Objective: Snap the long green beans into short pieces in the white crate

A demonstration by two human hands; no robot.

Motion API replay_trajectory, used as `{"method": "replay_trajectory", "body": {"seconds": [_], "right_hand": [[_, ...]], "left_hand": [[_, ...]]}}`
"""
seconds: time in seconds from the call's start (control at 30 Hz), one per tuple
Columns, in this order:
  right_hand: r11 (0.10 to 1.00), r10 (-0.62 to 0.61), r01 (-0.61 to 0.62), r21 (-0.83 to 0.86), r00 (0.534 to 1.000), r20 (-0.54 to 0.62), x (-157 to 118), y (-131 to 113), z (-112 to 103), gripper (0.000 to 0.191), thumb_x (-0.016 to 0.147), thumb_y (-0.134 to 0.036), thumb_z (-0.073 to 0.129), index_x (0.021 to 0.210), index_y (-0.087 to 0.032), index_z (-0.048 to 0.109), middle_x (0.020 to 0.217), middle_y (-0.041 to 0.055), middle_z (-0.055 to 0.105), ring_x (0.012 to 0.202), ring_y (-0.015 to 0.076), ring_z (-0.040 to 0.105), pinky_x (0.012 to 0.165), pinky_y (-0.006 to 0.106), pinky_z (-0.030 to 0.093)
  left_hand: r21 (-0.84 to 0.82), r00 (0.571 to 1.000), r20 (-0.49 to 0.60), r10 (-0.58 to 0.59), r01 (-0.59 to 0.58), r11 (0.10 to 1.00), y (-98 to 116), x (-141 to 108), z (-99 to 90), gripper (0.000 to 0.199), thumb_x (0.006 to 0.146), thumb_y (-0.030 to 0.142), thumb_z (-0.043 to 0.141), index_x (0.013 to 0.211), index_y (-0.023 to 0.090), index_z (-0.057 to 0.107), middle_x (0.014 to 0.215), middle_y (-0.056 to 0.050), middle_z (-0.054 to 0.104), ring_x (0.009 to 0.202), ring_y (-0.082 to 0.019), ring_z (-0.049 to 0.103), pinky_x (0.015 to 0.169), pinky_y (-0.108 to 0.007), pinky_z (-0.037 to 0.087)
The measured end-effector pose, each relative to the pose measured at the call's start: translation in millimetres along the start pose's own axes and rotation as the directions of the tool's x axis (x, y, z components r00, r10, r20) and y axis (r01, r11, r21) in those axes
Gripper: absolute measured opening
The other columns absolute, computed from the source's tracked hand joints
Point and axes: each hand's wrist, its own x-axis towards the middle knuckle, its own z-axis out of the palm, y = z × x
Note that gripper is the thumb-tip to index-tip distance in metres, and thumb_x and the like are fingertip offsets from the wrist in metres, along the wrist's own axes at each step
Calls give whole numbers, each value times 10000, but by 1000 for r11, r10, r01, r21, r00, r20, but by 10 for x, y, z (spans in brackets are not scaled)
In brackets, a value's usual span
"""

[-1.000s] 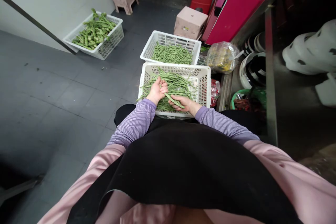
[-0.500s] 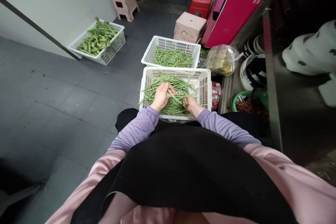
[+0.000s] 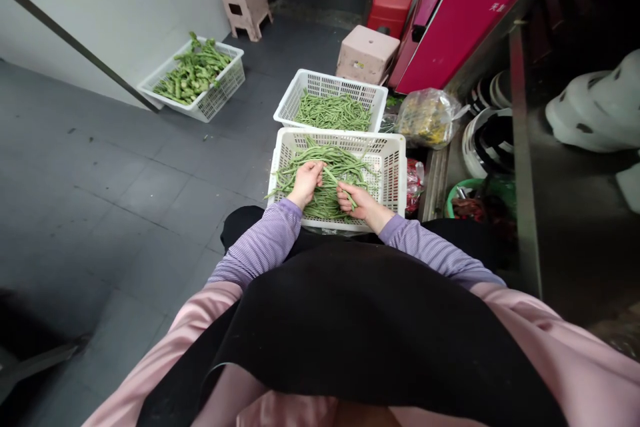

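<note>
Over a white plastic basket (image 3: 394, 177) of long green beans (image 3: 325, 203), my left hand (image 3: 307, 181) pinches the upper end of a green bean (image 3: 331, 175). My right hand (image 3: 361, 203) is closed around the lower part of the bean, with green pieces showing at its fingers. The bean spans the small gap between the hands. Directly behind stands a second white basket (image 3: 380, 107), holding shorter green bean pieces (image 3: 334, 111).
Another white basket (image 3: 220, 93) with green vegetables stands by the left wall. Pink stools (image 3: 367, 53) and a red bin (image 3: 391, 7) are at the back. To the right are a plastic bag (image 3: 430, 119), a green tub (image 3: 456, 192) and a metal rail (image 3: 525, 167).
My left fingers have closed into a pinch on the bean's end. My right hand has turned, its fingers now wrapped over the bean. The view has shifted slightly.
</note>
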Motion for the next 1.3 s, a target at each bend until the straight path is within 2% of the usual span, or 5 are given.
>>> {"method": "replay_trajectory", "body": {"seconds": [0.27, 0.63, 0.87, 1.1, 1.3], "right_hand": [[990, -98, 132, 57, 907, -410, 71, -83, -311, 336, 1019, -299, 413, 699, -212, 359, 440, -88, 356, 321, 54, 301, 337, 150, 272], [894, 140, -150, -422, 989, -54, -254, 116, -590, 349, 774, -426, 767, 823, -153, 556, 546, -62, 443, 389, 29, 287, 369, 168, 187], [891, 4, 69, -448, 987, 161, -293, -72, -505, 435, 698, -508, 786, 724, -193, 487, 493, -102, 350, 394, 37, 241, 389, 171, 201], [762, -228, 163, -626, 973, -25, 11, 295, -247, 279, 798, -350, 723, 664, -206, 525, 491, -54, 468, 388, 75, 347, 354, 192, 262], [817, -349, 218, -534, 924, -156, 689, -1275, -39, 168, 937, -281, 575, 852, -137, 562, 661, 6, 597, 524, 87, 528, 470, 191, 450]], "left_hand": [[423, 906, 373, 198, -356, 833, -224, -457, 161, 80, 856, 236, 606, 849, 169, 649, 576, 36, 578, 497, -86, 520, 550, -217, 434], [837, 870, 479, -119, -411, 362, -335, -340, 42, 241, 894, 211, 534, 667, 158, 594, 626, -17, 588, 658, -137, 557, 679, -251, 428], [346, 884, 416, -214, 64, 936, -272, -419, 153, 321, 873, 407, 566, 665, 166, 523, 526, 56, 446, 418, -60, 344, 442, -212, 300], [75, 989, -143, -25, 36, 997, -136, -134, 62, 284, 875, 348, 568, 663, 176, 489, 516, 75, 417, 394, -44, 284, 403, -187, 265], [481, 939, -3, -345, 303, 823, -301, -100, 29, 84, 703, 96, 658, 700, 158, 602, 546, 57, 509, 445, -77, 428, 452, -202, 362]]}}
